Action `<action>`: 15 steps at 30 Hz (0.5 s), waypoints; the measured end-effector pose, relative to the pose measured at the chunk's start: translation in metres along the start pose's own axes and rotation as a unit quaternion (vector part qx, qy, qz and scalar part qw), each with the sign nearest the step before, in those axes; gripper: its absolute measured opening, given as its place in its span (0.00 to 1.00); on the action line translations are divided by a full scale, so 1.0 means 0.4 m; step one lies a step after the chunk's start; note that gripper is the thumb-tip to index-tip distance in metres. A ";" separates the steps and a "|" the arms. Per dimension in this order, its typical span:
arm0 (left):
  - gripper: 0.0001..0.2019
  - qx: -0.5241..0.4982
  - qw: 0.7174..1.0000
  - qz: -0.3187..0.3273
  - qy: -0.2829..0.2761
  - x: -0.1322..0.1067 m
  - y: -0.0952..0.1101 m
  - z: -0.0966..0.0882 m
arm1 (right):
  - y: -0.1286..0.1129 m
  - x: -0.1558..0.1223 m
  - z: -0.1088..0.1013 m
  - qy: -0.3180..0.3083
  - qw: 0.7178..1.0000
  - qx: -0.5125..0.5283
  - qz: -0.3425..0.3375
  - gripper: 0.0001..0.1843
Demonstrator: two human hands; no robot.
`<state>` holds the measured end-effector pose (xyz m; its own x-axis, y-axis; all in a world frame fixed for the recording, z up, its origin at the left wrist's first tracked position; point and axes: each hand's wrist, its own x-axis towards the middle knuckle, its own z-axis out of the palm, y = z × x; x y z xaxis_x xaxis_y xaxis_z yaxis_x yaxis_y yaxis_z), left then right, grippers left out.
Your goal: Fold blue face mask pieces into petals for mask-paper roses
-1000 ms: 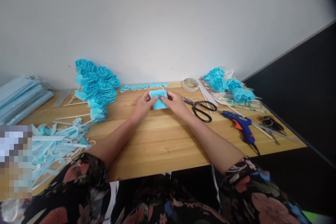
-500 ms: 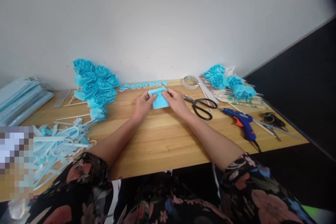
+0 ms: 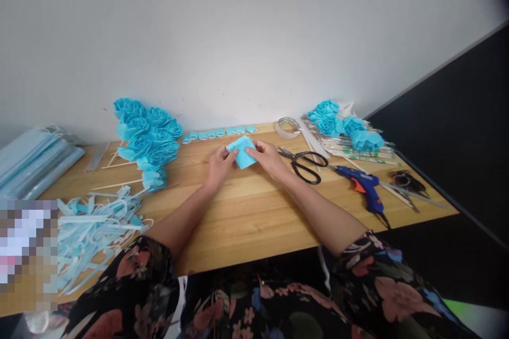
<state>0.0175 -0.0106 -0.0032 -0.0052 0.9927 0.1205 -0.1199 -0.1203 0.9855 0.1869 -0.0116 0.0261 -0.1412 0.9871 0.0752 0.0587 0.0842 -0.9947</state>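
Observation:
Between my two hands is a small folded square of blue face-mask fabric (image 3: 242, 151), raised above the middle of the wooden table. My left hand (image 3: 220, 164) pinches its left side with the thumb on top. At its right side, my right hand (image 3: 270, 158) grips it the same way, thumb on the front face. The fingers behind the fabric are hidden. Beyond my hands, several small blue rolled pieces (image 3: 217, 133) lie in a row by the wall. Black-handled scissors (image 3: 304, 163) rest just right of my right hand.
Blue fabric roses (image 3: 147, 132) on sticks lie at left, above a heap of cut strips (image 3: 99, 222). Stacked masks (image 3: 32, 159) fill the far left. On the right are a tape roll (image 3: 288, 127), more roses (image 3: 328, 116) and a blue glue gun (image 3: 368, 185).
The blue fabric square has turned from upright to a slant between my hands, and my thumbs have shifted on it. The whole view has moved slightly.

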 end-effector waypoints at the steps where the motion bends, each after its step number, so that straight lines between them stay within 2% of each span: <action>1: 0.20 0.008 1.000 -0.009 -0.019 0.000 -0.002 -0.002 | -0.002 0.001 -0.006 0.015 0.999 -0.026 -0.014 0.18; 4: 0.19 0.062 0.996 0.008 -0.061 -0.002 0.003 -0.006 | -0.016 0.005 -0.032 0.037 0.987 -0.136 -0.080 0.14; 8: 0.24 0.144 0.985 0.087 -0.038 -0.005 0.029 -0.009 | -0.035 0.005 -0.056 0.003 0.955 -0.257 -0.146 0.13; 10: 0.21 0.150 0.984 0.091 -0.043 -0.003 0.036 -0.011 | -0.037 0.002 -0.056 -0.022 0.949 -0.278 -0.151 0.12; 13: 0.10 0.159 0.984 0.055 -0.064 0.003 0.027 -0.013 | -0.028 0.001 -0.051 -0.073 0.945 -0.293 -0.123 0.13; 15: 0.09 0.137 0.989 0.026 -0.058 0.009 0.014 -0.018 | -0.017 0.005 -0.051 -0.082 0.944 -0.306 -0.094 0.12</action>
<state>0.0098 -0.0076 0.0017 0.1115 0.9794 0.1685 0.1504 -0.1842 0.9713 0.2062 -0.0073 0.0344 -0.3545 0.9169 0.1835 0.5703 0.3676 -0.7346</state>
